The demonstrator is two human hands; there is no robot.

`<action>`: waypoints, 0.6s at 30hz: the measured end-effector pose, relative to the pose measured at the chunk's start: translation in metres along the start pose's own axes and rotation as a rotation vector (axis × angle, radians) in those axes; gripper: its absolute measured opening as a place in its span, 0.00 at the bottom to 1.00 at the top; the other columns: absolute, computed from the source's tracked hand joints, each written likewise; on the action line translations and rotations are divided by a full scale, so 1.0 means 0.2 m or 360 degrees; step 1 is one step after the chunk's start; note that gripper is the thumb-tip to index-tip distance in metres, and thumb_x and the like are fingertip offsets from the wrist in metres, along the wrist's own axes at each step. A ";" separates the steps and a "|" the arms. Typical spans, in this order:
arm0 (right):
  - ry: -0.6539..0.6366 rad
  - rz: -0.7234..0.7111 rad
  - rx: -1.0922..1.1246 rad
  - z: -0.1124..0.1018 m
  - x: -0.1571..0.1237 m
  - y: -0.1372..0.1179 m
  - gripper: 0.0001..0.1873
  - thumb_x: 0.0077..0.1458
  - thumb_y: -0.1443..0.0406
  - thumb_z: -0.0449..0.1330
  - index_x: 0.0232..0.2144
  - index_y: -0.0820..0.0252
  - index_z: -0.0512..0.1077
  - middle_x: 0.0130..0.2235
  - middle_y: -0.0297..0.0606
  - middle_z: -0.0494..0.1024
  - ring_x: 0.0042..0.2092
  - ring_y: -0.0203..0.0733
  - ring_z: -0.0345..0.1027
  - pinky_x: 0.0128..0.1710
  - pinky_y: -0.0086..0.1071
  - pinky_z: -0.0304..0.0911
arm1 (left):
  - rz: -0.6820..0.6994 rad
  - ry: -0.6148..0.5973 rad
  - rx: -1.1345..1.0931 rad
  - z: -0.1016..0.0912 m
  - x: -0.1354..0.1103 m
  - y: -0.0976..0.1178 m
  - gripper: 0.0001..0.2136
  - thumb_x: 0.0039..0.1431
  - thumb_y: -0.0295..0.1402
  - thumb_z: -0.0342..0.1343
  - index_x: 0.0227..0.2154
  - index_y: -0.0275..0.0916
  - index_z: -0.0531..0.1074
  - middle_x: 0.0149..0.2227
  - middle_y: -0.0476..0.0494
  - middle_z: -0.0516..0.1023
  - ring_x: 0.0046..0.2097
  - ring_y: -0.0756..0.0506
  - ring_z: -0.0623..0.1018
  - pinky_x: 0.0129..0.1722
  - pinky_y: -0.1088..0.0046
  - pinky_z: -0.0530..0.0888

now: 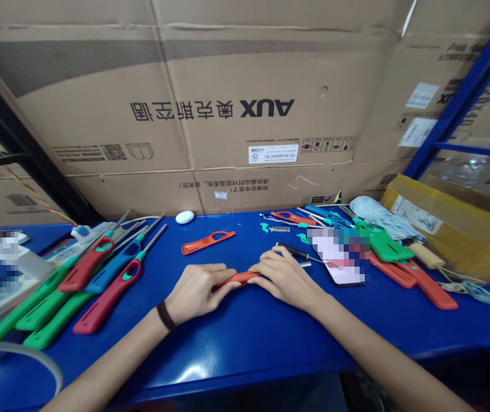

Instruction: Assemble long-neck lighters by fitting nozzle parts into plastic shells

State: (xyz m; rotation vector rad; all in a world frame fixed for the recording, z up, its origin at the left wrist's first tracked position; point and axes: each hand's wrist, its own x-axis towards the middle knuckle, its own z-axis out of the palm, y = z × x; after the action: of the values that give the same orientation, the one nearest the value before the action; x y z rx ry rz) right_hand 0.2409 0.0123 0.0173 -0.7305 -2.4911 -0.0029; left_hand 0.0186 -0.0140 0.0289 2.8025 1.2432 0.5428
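Fingers of the left hand: clamped, thumb opposed, on the left end of an orange-red plastic piece. Those of the right hand: pinched together on its right end. The piece sits between the two hands, over the blue surface; its middle stretch shows between the fingertips, while both ends are covered. Whether it touches the surface cannot be told. Appearance: slim, elongated, of one colour, held roughly crosswise; finer shape hidden by the grip. Beyond the left hand lies one orange half-shell, a loop opening towards its right end, apart from both hands. Just beyond the right hand lies one screwdriver, handle black and yellow; to its right, one phone, screen pixelated. Farther left: a group of long-nosed lighters, handles red, blue and green, metal tubes pointing away. Farther right: green and orange-red handles, overlapping. Near the back edge: one white oval object.
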 end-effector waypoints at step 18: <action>0.0730 0.1097 0.1900 -0.11 0.33 -0.02 0.20 0.47 0.54 0.63 0.37 0.64 0.73 0.36 0.43 0.80 0.41 0.45 0.75 0.44 0.36 0.68 | -0.0665 0.0737 -0.1201 -0.01 0.16 0.06 0.17 0.55 0.42 0.56 0.38 0.33 0.79 0.33 0.43 0.82 0.31 0.43 0.77 0.29 0.73 0.71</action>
State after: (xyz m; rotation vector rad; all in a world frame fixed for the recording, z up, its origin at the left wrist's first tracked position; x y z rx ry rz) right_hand 0.2029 0.0399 0.0694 -0.8224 -1.3040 1.2619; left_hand 0.0454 0.0007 0.0410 1.7931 1.2650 1.3263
